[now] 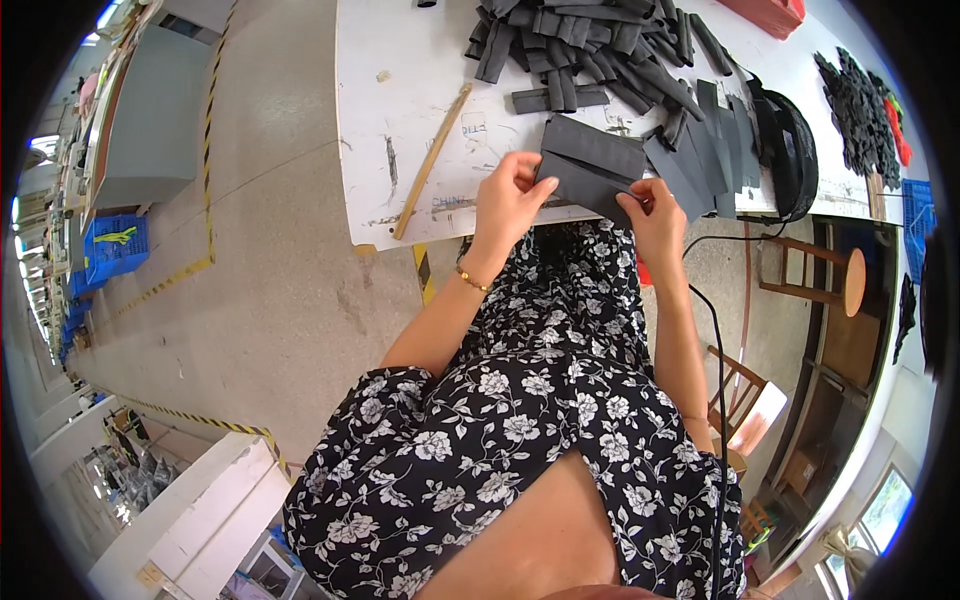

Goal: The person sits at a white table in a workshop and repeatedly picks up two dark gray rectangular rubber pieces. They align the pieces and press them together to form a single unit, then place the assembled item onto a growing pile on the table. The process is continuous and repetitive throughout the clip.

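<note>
Between my hands, at the near edge of the white table (375, 110), is a flat black sheet piece (590, 182) with a fold or flap along its length. Its material is not certain; it looks like fabric or thin foam. My left hand (512, 196) pinches its left end between thumb and fingers. At the right end, my right hand (656, 212) pinches the near corner the same way. Beyond it lies a heap of folded black strips (600, 50). Several flat black pieces (690, 170) are spread just right of my right hand.
A wooden stick (432, 162) lies on the table to the left. On the right stand a round black fan (790, 150) and a black cable (712, 310) hanging past my right arm. Farther right are a second black heap (858, 120) and a wooden stool (850, 282).
</note>
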A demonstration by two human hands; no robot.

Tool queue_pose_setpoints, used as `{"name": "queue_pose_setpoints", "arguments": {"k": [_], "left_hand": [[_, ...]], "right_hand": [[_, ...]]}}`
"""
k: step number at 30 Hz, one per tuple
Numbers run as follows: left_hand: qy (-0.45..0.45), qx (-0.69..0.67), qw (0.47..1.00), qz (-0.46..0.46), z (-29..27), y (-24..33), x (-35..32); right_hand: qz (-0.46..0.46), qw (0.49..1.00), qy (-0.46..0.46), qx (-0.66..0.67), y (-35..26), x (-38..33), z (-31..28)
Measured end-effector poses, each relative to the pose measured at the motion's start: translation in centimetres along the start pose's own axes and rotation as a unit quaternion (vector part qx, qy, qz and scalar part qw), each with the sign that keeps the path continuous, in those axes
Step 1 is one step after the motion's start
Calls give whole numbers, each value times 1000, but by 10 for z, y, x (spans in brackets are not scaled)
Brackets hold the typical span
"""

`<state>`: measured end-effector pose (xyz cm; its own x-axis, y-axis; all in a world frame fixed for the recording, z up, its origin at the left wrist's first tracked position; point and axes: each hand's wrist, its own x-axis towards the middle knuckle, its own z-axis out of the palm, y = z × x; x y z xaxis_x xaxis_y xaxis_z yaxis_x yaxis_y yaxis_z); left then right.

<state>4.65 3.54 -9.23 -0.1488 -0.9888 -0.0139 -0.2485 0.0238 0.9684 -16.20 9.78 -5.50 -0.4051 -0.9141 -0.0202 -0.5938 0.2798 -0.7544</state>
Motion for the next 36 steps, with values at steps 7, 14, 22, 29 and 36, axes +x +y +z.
{"name": "queue_pose_setpoints", "arguments": {"k": [7, 14, 22, 29, 36], "left_hand": [[126, 99, 983, 89, -2, 11, 116], [30, 289, 956, -33, 42, -6, 169], [-104, -263, 936, -209, 5, 15, 140], [-76, -536, 811, -220, -26, 20, 96], [-57, -600, 768, -220, -39, 49, 73]], "right_hand": [[-45, 970, 153, -183, 40, 26, -19], [-67, 907, 89, -406, 75, 46, -13], [-117, 969, 134, -170, 89, 56, -42], [-68, 969, 128, 198, -8, 42, -63], [-94, 980, -27, 172, -48, 20, -28]]}}
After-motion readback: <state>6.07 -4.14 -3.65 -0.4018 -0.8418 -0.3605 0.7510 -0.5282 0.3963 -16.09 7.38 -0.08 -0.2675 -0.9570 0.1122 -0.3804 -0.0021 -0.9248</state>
